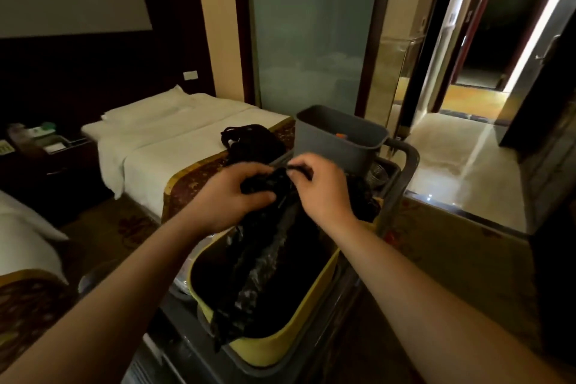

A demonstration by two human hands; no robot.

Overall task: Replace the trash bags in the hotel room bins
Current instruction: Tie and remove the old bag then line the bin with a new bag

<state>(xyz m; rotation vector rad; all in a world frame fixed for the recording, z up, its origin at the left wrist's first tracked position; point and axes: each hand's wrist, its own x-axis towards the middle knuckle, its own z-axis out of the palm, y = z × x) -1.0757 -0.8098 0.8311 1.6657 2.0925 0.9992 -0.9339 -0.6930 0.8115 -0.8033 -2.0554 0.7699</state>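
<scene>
The left hand [230,193] clenches the bunched top of the black trash bag [268,246] and the right hand [324,193] pinches its edge, while the bag hangs lengthwise from them, down into the yellow bin [311,299] on the cart [402,171], in front of a grey bin [330,140].

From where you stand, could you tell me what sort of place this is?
Most likely a hotel guest room: a white-sheeted bed with a patterned runner, a frosted glass wall, and a grey cart carrying a yellow plastic bin.
</scene>
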